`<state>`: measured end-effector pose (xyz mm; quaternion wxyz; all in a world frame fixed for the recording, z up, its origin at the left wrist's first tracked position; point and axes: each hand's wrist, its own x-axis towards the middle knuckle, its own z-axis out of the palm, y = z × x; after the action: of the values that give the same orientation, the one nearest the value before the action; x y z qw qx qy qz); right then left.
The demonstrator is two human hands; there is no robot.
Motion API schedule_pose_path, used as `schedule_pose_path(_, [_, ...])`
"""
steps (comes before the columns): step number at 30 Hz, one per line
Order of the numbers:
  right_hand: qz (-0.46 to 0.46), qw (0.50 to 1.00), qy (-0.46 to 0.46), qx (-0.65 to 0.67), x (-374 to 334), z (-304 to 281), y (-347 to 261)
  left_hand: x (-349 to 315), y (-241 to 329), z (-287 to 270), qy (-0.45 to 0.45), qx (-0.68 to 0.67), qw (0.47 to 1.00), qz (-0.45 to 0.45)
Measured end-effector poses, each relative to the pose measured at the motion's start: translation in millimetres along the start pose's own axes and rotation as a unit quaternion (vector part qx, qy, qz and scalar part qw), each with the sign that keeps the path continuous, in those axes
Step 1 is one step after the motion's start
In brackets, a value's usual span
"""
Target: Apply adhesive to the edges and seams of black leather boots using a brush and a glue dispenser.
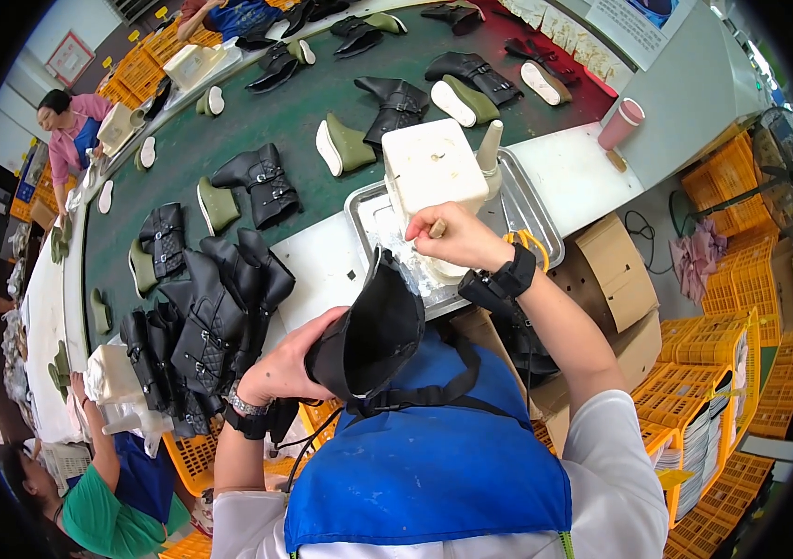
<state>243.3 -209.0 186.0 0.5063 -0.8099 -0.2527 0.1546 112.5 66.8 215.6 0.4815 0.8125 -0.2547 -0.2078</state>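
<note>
My left hand (283, 365) grips a black boot (373, 340) by its upper, with the wide shaft opening tilted toward me. Closed around a short wooden handle (437, 227) is my right hand (462, 240); the handle's other end is hidden, so I cannot tell the tool's kind. That hand is held over a metal tray (366, 233) smeared with white residue, close in front of a white square container (434, 168). Behind it in the tray stands a pale bottle with a tapered nozzle (491, 144). Yellow-handled scissors (529, 244) lie at the tray's right side.
Black boots (261, 182) and olive shoe pieces with white soles (348, 146) stand across the green conveyor belt (322, 102). More black boots (205, 317) are piled at my left. Cardboard boxes (615, 270) and orange crates (695, 373) are on my right. Co-workers (75, 135) sit along the left.
</note>
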Motion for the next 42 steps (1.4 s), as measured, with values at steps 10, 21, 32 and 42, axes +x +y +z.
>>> schedule_pose_path(10, [0.024,0.957,0.103,0.271,4.4,-4.8,-26.4,-7.3,-4.3,-1.1,0.007,-0.012,1.000,-0.002])
schedule_pose_path(21, [0.077,0.985,0.038,0.148,11.9,12.7,-35.6,-8.0,-1.7,0.5,0.016,-0.026,1.000,-0.003])
schedule_pose_path(32, [0.015,0.996,-0.087,-0.013,32.5,2.3,-41.4,-6.9,-3.5,-1.7,0.020,0.000,1.000,-0.013])
schedule_pose_path(42, [-0.025,0.986,0.080,0.141,16.1,12.4,-21.1,-5.6,-6.3,1.6,0.039,-0.047,0.998,-0.013])
